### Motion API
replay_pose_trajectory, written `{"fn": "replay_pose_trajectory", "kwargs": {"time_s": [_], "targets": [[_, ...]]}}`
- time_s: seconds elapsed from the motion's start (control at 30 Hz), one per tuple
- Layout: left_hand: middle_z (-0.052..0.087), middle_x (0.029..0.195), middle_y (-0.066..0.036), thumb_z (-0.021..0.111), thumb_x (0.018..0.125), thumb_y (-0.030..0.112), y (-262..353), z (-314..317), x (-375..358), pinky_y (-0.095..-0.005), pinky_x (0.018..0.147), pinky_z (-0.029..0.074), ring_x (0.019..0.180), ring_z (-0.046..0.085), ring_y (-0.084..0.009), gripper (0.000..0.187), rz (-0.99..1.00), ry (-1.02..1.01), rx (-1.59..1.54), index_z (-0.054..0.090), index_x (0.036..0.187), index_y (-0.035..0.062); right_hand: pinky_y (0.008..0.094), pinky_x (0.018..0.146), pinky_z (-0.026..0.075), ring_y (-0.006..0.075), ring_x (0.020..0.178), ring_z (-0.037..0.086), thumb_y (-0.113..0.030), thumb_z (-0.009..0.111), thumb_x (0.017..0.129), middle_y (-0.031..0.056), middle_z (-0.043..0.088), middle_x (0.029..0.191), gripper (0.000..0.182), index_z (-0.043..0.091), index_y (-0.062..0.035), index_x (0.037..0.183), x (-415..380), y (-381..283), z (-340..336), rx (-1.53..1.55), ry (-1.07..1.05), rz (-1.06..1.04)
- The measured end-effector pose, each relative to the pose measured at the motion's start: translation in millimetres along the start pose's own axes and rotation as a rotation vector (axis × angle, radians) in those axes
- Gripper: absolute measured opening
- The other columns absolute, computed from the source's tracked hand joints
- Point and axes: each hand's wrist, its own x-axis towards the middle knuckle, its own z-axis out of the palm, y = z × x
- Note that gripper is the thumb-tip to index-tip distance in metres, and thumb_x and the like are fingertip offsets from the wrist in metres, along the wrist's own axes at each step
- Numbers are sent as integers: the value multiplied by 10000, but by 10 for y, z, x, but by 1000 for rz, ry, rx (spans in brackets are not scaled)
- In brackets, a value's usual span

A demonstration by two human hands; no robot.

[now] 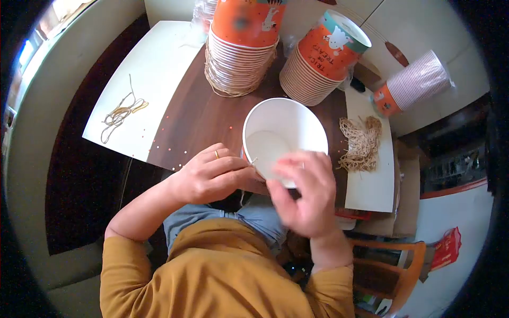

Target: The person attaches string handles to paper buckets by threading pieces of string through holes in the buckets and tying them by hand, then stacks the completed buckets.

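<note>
A white-lined paper bucket (310, 127) stands mouth up at the table's near edge, tilted toward me. My left hand (217, 172), with a ring on one finger, curls its fingers against the bucket's near left side. Close to those fingertips a short end of pale twine (255, 160) shows at the rim, and another bit of twine hangs below the hand. Over the near right rim is my right hand (310, 188), smeared by motion, its thumb and fingers bent. Whether it holds anything is hidden by the blur.
Behind the bucket stand two stacks of orange paper buckets, one (241, 58) wound with twine and one (318, 63) printed "Trick or Treat". A wrapped stack (413, 85) leans at the right. Twine bundles (360, 143) and loose cords (122, 114) lie on white sheets. A wooden chair (413, 265) is lower right.
</note>
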Motion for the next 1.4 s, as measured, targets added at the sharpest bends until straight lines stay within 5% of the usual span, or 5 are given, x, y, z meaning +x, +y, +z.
{"fn": "replay_pose_trajectory", "kwargs": {"time_s": [0.2, 0.5, 0.8, 1.13, 1.4], "targets": [[666, 897, -123, 707, 711, 2, 36, -1, 43, -340, 589, 471, 654, 602, -228, 213, -36, 23, -57, 644, 914, 12, 399, 726, 413, 270, 777, 573, -88, 680, 764, 60, 575, 824, 129, 620, -95, 877, 203, 299, 161, 81, -321, -178], [687, 864, -121, 701, 720, -54, 319, 76, -19, -294, 562, 474, 621, 607, -196, 194, -298, 185, -51, 620, 874, 33, 328, 591, 504, 240, 667, 620, 20, 689, 743, 74, 597, 829, 225, 656, -24, 961, -422, -272, 404, -80, 118, 74], [677, 845, -92, 663, 857, 5, 552, 370, -85, -262, 687, 548, 777, 646, -117, 75, -1165, 531, -931, 605, 879, -38, 342, 610, 520, 267, 689, 663, 11, 656, 815, 128, 642, 807, 150, 666, -4, 964, -487, -87, 746, -195, 113, 262], [688, 865, -119, 649, 858, -3, 458, 232, -155, -267, 715, 560, 784, 667, -140, 75, -1242, 719, -1027, 603, 907, -37, 328, 836, 529, 165, 874, 662, -80, 555, 924, 79, 693, 983, 185, 675, -11, 1045, -349, 28, 934, 1703, 59, 977], [683, 866, -138, 630, 873, -23, 467, 238, -126, -325, 637, 609, 751, 687, -189, 69, -1117, 603, -719, 598, 915, -67, 325, 844, 485, 160, 913, 626, -203, 586, 919, 58, 683, 1006, 208, 672, -59, 1042, -327, 42, 1000, 1842, 106, 1066]]}}
